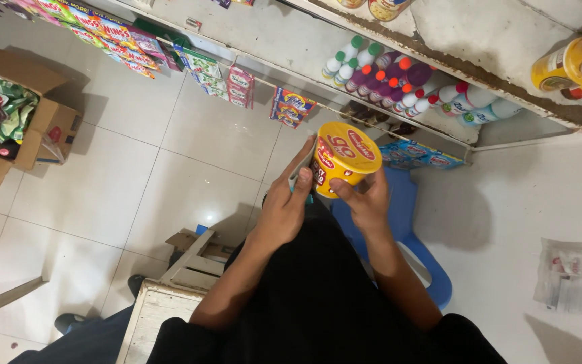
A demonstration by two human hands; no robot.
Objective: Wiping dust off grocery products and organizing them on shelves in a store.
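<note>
Both forearms reach forward from the body, and one yellow tub (345, 158) sits between the two hands, held above a blue plastic chair (409, 229). The left hand (284, 209) lies flat against the tub's side with a cloth (only a sliver shows) under its fingers. The right hand (366, 199) pinches the tub's lower edge, thumb on top.

floor (170, 135) – pale tiles | cardboard box (8, 128) (open) | blue stool (426, 269) | shelf (479, 128) – bottles (399, 84)
</note>
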